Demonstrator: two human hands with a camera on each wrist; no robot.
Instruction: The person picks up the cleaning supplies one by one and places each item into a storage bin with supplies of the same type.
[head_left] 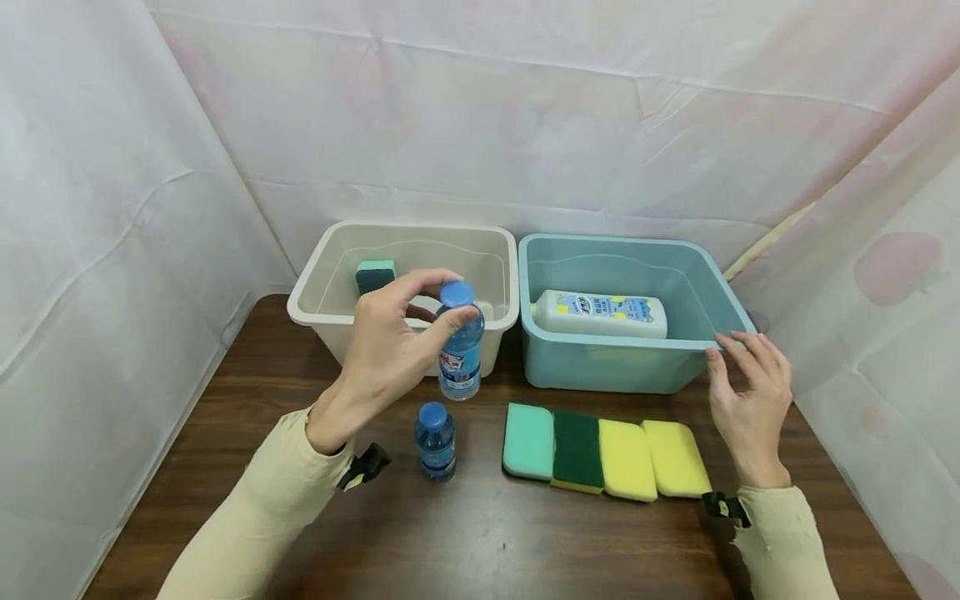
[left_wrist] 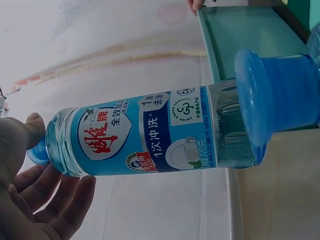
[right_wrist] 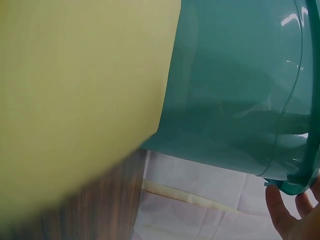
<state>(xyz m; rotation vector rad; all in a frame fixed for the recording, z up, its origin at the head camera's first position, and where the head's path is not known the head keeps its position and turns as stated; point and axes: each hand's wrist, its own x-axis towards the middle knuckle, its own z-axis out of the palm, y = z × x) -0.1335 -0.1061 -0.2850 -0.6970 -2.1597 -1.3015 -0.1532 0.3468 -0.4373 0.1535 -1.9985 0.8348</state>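
My left hand (head_left: 393,333) pinches a small clear-blue dish soap bottle (head_left: 460,358) near its cap, fingers on one side and thumb on the other. The bottle hangs upright in front of the white bin (head_left: 315,319), above the table. In the left wrist view its label (left_wrist: 145,132) faces the camera. A second dish soap bottle (head_left: 436,450) stands on the table below that hand. My right hand (head_left: 753,387) is at the front right corner of the teal bin (head_left: 600,367), fingers over the rim and thumb against the outside.
A green sponge (head_left: 375,275) is inside the white bin. A white detergent bottle (head_left: 600,315) lies on its side in the teal bin. In front stand a mint sponge (head_left: 528,442), a dark green one (head_left: 577,450) and two yellow sponges (head_left: 627,458) in a row. White curtains (head_left: 480,125) surround the table.
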